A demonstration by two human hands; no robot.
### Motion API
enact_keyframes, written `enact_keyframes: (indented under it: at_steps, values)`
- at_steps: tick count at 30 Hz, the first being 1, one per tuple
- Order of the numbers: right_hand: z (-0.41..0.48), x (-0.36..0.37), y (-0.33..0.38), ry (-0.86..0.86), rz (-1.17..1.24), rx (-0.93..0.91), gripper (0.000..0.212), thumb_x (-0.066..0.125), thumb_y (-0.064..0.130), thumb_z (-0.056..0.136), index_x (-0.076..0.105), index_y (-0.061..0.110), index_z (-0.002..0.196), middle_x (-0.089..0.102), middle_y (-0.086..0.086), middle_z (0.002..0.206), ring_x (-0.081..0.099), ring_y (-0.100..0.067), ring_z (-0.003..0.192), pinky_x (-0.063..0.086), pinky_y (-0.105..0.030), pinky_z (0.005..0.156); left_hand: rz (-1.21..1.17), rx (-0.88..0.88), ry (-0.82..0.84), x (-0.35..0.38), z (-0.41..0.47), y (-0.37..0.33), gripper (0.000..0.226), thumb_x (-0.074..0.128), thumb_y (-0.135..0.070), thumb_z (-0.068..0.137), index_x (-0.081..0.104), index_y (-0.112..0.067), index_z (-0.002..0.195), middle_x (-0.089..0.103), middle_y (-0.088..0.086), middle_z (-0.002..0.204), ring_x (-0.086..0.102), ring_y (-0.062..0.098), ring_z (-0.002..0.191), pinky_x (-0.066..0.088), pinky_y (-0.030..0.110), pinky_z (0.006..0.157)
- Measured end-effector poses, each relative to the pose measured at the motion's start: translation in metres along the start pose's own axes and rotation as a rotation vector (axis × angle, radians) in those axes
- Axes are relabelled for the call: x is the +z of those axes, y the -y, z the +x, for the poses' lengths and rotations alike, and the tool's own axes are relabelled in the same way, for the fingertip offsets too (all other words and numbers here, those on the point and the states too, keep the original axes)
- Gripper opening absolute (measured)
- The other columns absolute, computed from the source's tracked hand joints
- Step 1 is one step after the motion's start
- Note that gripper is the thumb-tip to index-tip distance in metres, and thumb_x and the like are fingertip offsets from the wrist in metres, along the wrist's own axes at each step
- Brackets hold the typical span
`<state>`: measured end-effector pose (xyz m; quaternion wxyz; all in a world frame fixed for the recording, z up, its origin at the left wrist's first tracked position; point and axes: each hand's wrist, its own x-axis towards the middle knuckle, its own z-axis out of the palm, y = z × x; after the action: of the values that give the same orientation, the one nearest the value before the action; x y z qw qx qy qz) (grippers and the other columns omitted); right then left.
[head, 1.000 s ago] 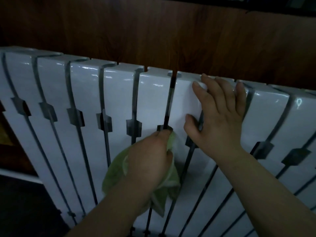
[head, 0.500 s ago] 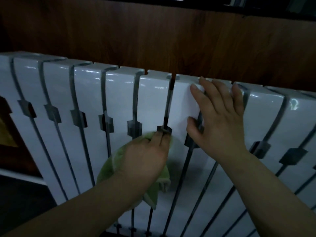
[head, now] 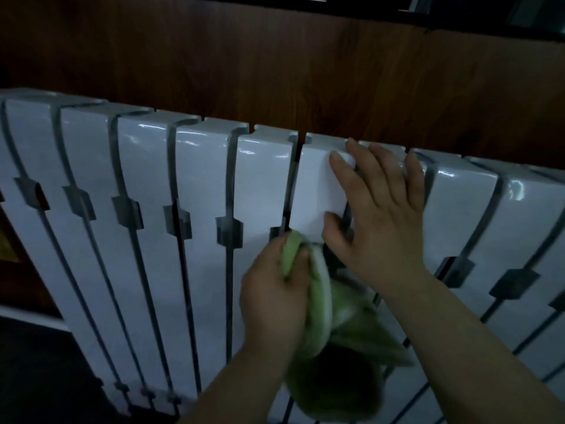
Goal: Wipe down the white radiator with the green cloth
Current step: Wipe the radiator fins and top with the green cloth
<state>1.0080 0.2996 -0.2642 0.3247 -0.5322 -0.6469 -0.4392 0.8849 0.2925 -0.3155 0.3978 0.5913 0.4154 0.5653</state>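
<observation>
One green cloth point(head: 319, 289), apparently lengthwise along upright radiator fins point(head: 208, 185)

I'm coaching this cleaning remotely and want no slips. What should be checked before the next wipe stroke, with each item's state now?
1. Grip on the green cloth: the left hand curls round a bunched fold. Ok.
2. Cloth meeting the white radiator: its upper end sits where two sections meet, contact hidden by the hand. Cannot tell.
3. Bracing: the right hand lies flat, fingers over the top edge. Ok.
4. Path upward: the right thumb sits close beside the cloth. Not ok, likely in the way.
5. Loose cloth tail: hangs below the hand, blurred. Cannot tell.
</observation>
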Motion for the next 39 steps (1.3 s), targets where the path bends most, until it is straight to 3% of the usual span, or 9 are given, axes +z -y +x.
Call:
enact_keyframes:
  at_steps: [3,5,8,12,16,20,27,33,39]
  values:
    - [0.001,0.001,-0.001,0.001,-0.012,0.005,0.058,0.048,0.031,0.074,0.038,0.014,0.129,0.051,-0.015,0.132,0.032,-0.027,0.125,0.005,-0.04,0.111,0.251,0.077,0.147,-0.012,0.012,0.005,0.012,0.055,-0.023,0.089,0.058,-0.033,0.083,0.058,-0.013,0.079,0.056,0.008,0.079,0.045,0.019,0.073]
    - [0.0,0.003,0.0,-0.005,-0.013,0.007,0.058,0.049,0.031,0.074,0.038,0.014,0.129,0.052,-0.015,0.131,0.033,-0.027,0.125,0.006,-0.04,0.111,0.284,0.137,0.19,-0.025,0.023,-0.002,0.026,0.057,-0.019,0.088,0.053,-0.038,0.071,0.054,-0.019,0.072,0.054,0.001,0.07,0.042,0.011,0.068]
    - [0.001,0.003,0.0,-0.014,0.0,0.014,0.057,0.048,0.032,0.075,0.039,0.014,0.128,0.053,-0.015,0.13,0.034,-0.027,0.124,0.006,-0.04,0.112,0.237,0.244,0.035,-0.036,0.027,-0.018,0.035,0.06,-0.019,0.087,0.048,-0.049,0.074,0.048,-0.03,0.074,0.051,-0.014,0.067,0.036,-0.003,0.068]
    - [0.0,0.001,-0.001,-0.009,0.018,0.009,0.057,0.049,0.031,0.075,0.038,0.014,0.128,0.052,-0.014,0.131,0.034,-0.026,0.124,0.006,-0.04,0.112,0.275,0.399,-0.067,-0.034,0.034,-0.033,0.011,0.059,-0.021,0.084,0.06,-0.031,0.081,0.048,-0.023,0.081,0.043,-0.008,0.063,0.032,-0.007,0.071]
    - [0.0,0.0,-0.001,-0.017,0.026,0.002,0.058,0.049,0.032,0.075,0.039,0.015,0.129,0.052,-0.014,0.131,0.034,-0.026,0.124,0.008,-0.041,0.112,0.383,0.402,-0.119,-0.039,0.049,-0.067,0.026,0.057,-0.025,0.088,0.051,-0.039,0.067,0.043,-0.025,0.068,0.041,-0.01,0.06,0.031,-0.004,0.063]
    - [0.0,0.001,0.0,-0.037,0.038,0.017,0.056,0.051,0.032,0.075,0.04,0.016,0.128,0.053,-0.013,0.13,0.035,-0.026,0.124,0.009,-0.041,0.112,0.449,0.506,-0.19,-0.04,0.073,-0.092,0.008,0.057,-0.019,0.087,0.063,-0.022,0.085,0.054,-0.011,0.078,0.045,0.002,0.069,0.031,0.017,0.059]
    - [0.001,0.002,0.001,-0.047,0.056,0.027,0.055,0.049,0.031,0.074,0.041,0.015,0.126,0.054,-0.014,0.129,0.036,-0.026,0.123,0.009,-0.04,0.112,0.649,0.502,-0.155,-0.032,0.061,-0.072,0.016,0.051,-0.025,0.091,0.064,-0.016,0.095,0.045,-0.008,0.091,0.037,0.005,0.077,0.018,0.018,0.049]
    - [0.001,0.003,0.003,-0.074,0.08,0.046,0.053,0.048,0.028,0.074,0.042,0.014,0.124,0.055,-0.014,0.127,0.036,-0.026,0.123,0.009,-0.041,0.112,0.689,0.467,-0.064,-0.03,0.036,-0.042,0.015,0.054,-0.014,0.075,0.063,-0.015,0.063,0.053,-0.004,0.065,0.034,-0.003,0.053,0.016,0.005,0.052]
    - [0.001,0.003,0.003,-0.061,0.074,0.048,0.055,0.049,0.03,0.074,0.041,0.015,0.126,0.054,-0.014,0.128,0.036,-0.026,0.124,0.009,-0.041,0.112,0.66,0.418,-0.106,-0.023,0.065,-0.083,0.021,0.046,-0.018,0.092,0.065,-0.013,0.096,0.058,0.0,0.092,0.035,0.001,0.063,0.022,0.008,0.052]
